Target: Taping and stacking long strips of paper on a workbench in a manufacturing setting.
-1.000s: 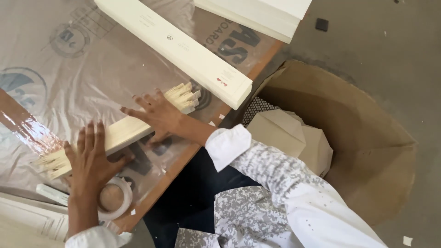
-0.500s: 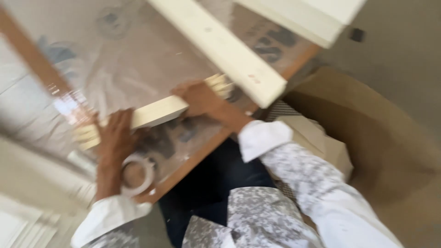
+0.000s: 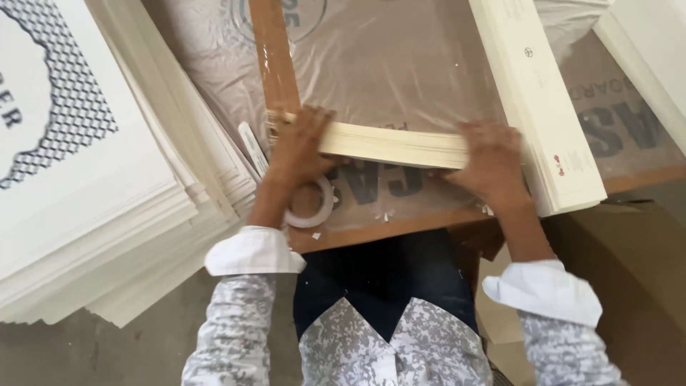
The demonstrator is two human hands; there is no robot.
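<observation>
A long, thin stack of cream paper strips [image 3: 389,145] lies across a brown board [image 3: 400,225] covered with clear plastic film. My left hand [image 3: 296,146] grips the stack's left end, fingers spread over it. My right hand [image 3: 489,157] holds the right end, palm down. A roll of white tape [image 3: 312,207] lies on the board just below my left wrist.
A taller pile of cream strips [image 3: 543,107] lies diagonally at the right of the board. A big stack of printed white sheets [image 3: 93,179] fills the left. Another white stack [image 3: 650,57] sits top right. A brown cardboard box [image 3: 629,286] stands at the lower right.
The view has swung left and straightened. The stack of strips now lies level between both hands, which have shifted to its two ends. The large printed sheets have come into view.
</observation>
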